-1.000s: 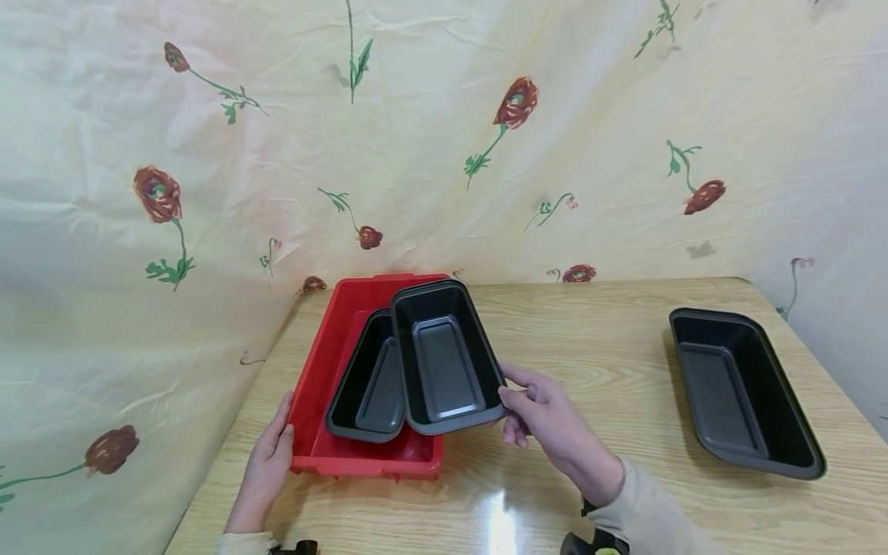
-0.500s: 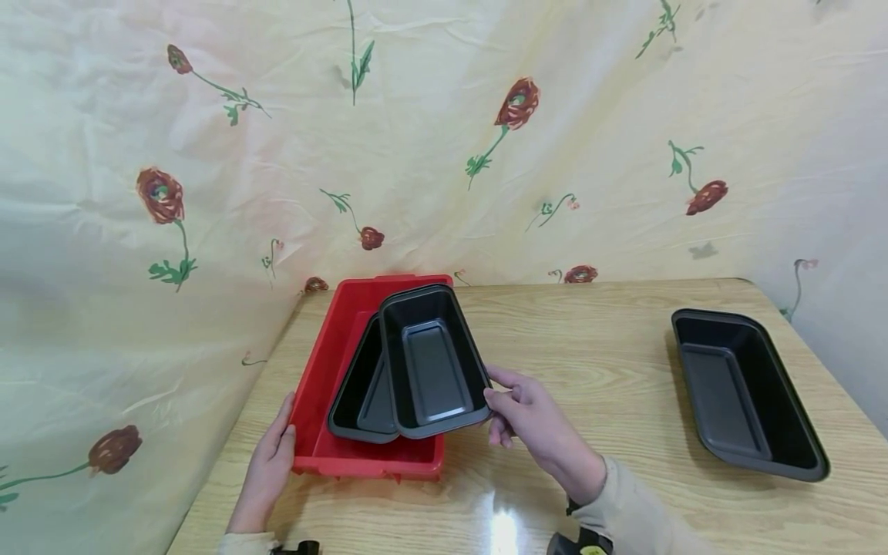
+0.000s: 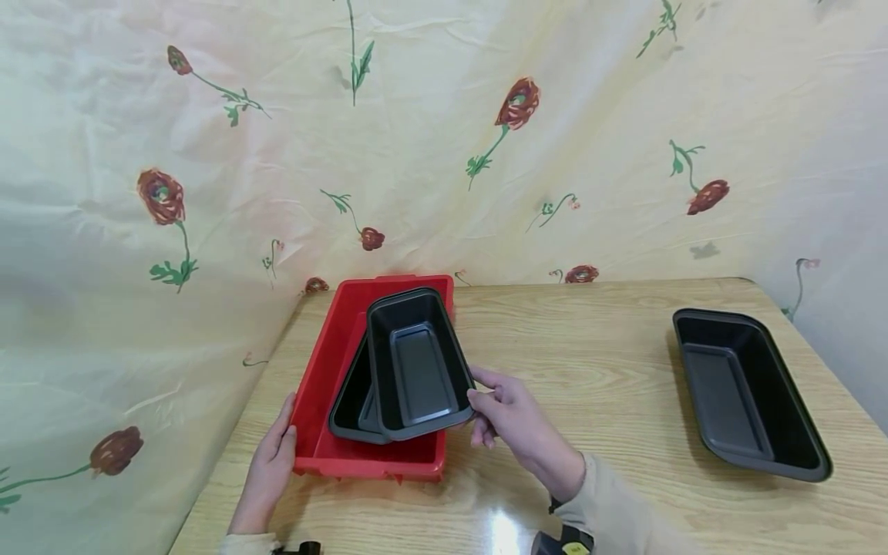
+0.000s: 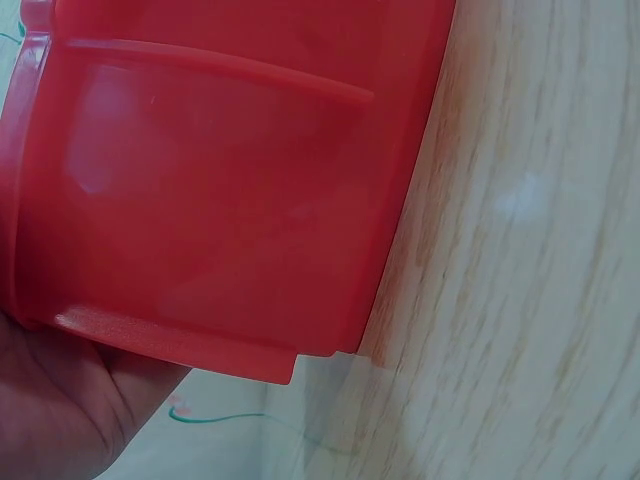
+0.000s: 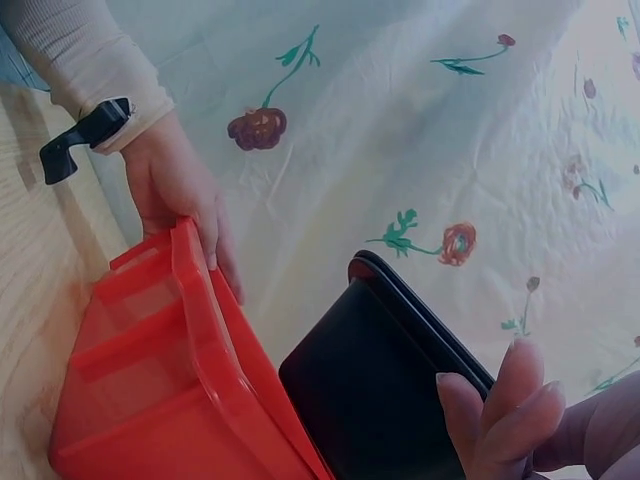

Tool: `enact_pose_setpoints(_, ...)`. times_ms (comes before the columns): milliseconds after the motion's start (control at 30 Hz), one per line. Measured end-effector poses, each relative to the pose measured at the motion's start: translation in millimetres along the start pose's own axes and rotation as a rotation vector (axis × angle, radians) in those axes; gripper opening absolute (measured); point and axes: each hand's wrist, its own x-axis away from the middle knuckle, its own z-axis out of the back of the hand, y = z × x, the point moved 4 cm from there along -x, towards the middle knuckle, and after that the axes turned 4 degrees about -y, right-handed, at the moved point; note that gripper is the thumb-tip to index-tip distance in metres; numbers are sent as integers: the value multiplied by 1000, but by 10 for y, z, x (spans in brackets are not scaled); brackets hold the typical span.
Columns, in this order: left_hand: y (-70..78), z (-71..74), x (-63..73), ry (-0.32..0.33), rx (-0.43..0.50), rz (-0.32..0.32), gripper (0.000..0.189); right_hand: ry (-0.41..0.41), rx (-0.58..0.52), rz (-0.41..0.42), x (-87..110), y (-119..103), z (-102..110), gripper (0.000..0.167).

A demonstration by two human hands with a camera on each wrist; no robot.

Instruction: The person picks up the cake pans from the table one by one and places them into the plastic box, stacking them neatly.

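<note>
My right hand (image 3: 516, 424) pinches the near right corner of a black loaf pan (image 3: 422, 378), thumb on the rim. The pan is held tilted over the red plastic tray (image 3: 368, 467). Its rim looks doubled in the right wrist view, where the pan's dark underside (image 5: 375, 400) shows; I cannot tell whether another is nested in it. Inside the tray lies a second loaf pan (image 3: 347, 412), mostly hidden beneath the held one. My left hand (image 3: 267, 470) holds the tray's left side near its front corner; the left wrist view shows the palm (image 4: 60, 410) against it.
Another black loaf pan (image 3: 735, 393) rests at the right side of the wooden table (image 3: 583, 347). A flowered cloth (image 3: 416, 154) hangs behind the table and along its left side.
The right hand has moved left with its loaf pan, which now covers more of the pan in the tray. My left hand and the tray have stayed in place.
</note>
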Motion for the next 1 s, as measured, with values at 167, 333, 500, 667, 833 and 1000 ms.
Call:
enact_pose_setpoints(167, -3, 12, -2, 8, -34, -47, 54, -4, -14, 6, -56, 14, -57, 50)
enact_pose_setpoints(333, -15, 17, -8, 14, -24, -80, 54, -4, -17, 3, -105, 45, -95, 49)
enact_pose_setpoints(500, -17, 23, -2, 0, -18, -69, 54, -3, -18, 3, -146, 72, -133, 48)
enact_pose_setpoints(667, -21, 25, -1, 4, -21, -55, 54, 6, -3, -16, -181, 88, -181, 48)
enact_pose_setpoints(833, -33, 17, -5, 12, -27, -25, 54, 7, -3, -38, -215, 118, -224, 50)
enact_pose_setpoints(1000, -24, 10, -5, 19, -17, -27, 53, -2, -13, -42, -252, 136, -255, 50)
